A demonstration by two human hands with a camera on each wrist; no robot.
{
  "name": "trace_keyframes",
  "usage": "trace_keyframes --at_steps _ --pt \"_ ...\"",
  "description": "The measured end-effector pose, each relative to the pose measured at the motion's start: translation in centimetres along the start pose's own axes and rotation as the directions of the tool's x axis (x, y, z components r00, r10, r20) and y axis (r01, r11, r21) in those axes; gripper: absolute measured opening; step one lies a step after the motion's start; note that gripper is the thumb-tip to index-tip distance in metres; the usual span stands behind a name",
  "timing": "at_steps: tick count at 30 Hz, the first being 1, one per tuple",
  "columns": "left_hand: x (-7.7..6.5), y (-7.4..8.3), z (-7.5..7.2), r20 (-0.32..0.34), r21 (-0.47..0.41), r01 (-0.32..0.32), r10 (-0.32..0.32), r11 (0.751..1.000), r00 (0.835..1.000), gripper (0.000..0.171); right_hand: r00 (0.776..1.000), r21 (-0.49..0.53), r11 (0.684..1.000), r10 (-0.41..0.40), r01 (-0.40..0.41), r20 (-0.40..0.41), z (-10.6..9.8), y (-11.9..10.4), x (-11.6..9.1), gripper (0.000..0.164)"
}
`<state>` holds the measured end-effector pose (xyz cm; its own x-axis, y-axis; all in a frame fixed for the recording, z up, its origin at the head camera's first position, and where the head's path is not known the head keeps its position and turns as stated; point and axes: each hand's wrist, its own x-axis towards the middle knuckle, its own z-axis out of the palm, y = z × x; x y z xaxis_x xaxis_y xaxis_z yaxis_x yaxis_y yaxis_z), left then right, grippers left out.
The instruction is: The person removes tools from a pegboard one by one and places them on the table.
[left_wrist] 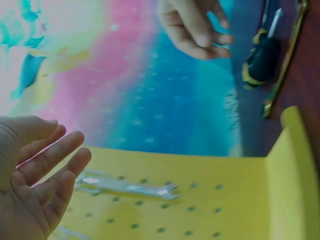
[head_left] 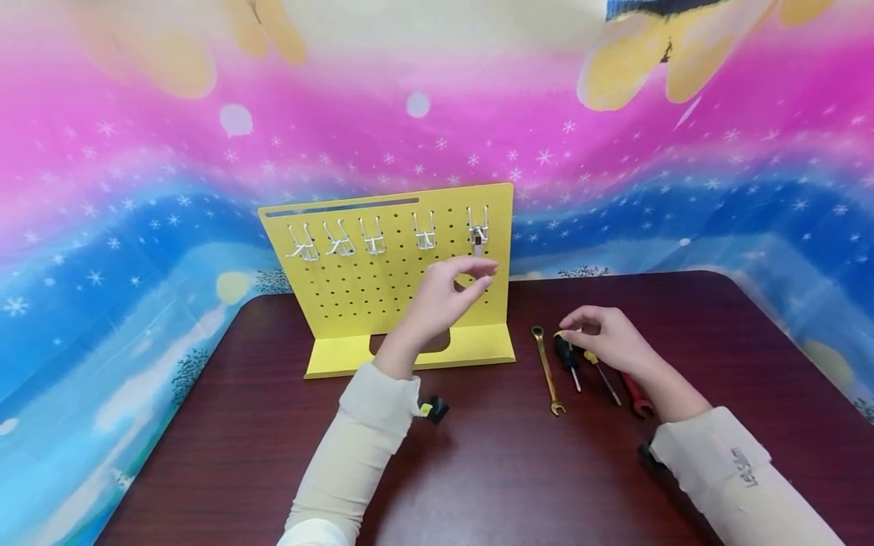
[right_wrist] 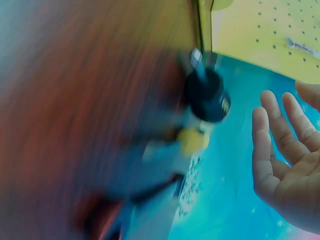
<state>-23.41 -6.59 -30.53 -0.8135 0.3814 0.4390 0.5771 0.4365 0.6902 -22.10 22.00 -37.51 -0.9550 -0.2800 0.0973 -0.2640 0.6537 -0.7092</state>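
A silver wrench hangs from the rightmost hook of a yellow pegboard. My left hand is in front of the board, just below that hook; its fingers are loosely bent and hold nothing. Over the tools on the right hovers my right hand, with relaxed fingers and nothing in its grasp in the right wrist view. Beneath and beside it lie a black-handled screwdriver, a yellow-handled screwdriver and a red wrench, partly hidden by the right hand and wrist. A gold combination wrench lies left of them.
Several metal hooks line the upper part of the pegboard, which stands on its base at the back of the dark red table. A patterned cloth surrounds the table's back and sides.
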Motion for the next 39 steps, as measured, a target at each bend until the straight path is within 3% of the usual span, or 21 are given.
trace_keyframes --at_steps 8,14,21,25,33,39 --pt "0.9 1.6 -3.6 -0.111 0.060 -0.073 0.079 0.996 0.991 0.026 0.999 0.092 0.995 -0.035 0.038 -0.035 2.2 -1.4 2.6 0.023" --pt "2.4 1.8 -5.0 -0.130 0.128 -0.075 0.092 0.989 0.987 0.027 0.997 0.151 0.988 -0.032 0.042 -0.069 3.8 -2.6 4.5 0.027" --pt "4.4 1.0 -5.3 -0.087 0.219 0.000 0.020 0.976 0.996 0.029 0.995 0.213 0.976 -0.029 0.048 -0.095 5.3 -3.8 6.2 0.036" --pt "5.2 0.5 -5.0 -0.039 0.226 0.014 -0.005 0.974 0.999 0.032 0.994 0.245 0.969 -0.020 0.046 -0.107 6.0 -4.3 7.1 0.038" --pt "5.8 -0.2 -4.3 0.013 0.236 0.026 -0.030 0.971 0.999 0.032 0.992 0.305 0.952 0.014 0.025 -0.125 6.9 -5.4 8.1 0.037" --pt "5.9 -0.3 -3.9 0.014 0.258 0.025 -0.030 0.966 0.999 0.030 0.991 0.364 0.931 0.024 0.026 -0.130 7.4 -5.9 8.7 0.036"
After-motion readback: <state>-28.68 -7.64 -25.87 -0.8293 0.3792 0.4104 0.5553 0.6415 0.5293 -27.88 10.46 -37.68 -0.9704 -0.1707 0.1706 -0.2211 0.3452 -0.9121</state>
